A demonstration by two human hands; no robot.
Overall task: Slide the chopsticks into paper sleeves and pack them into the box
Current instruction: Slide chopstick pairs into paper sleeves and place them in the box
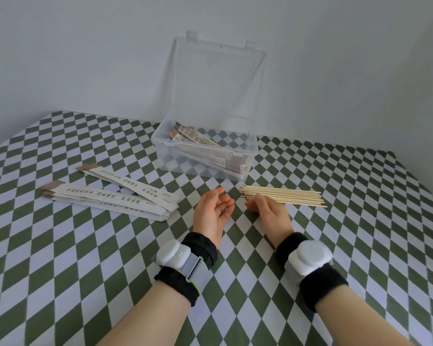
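Observation:
A loose pile of bare wooden chopsticks lies on the table, right of centre. My right hand rests over the pile's left end, fingers bent down onto the sticks; whether they pinch one is hidden. My left hand hovers just left of it, palm turned inward, fingers relaxed and holding nothing. Several white printed paper sleeves lie in a heap to the left. The clear plastic box stands behind the hands with its lid up, holding sleeved chopsticks.
A green and white diamond-patterned cloth covers the table. A plain pale wall stands close behind the box. Both wrists wear black bands with white trackers.

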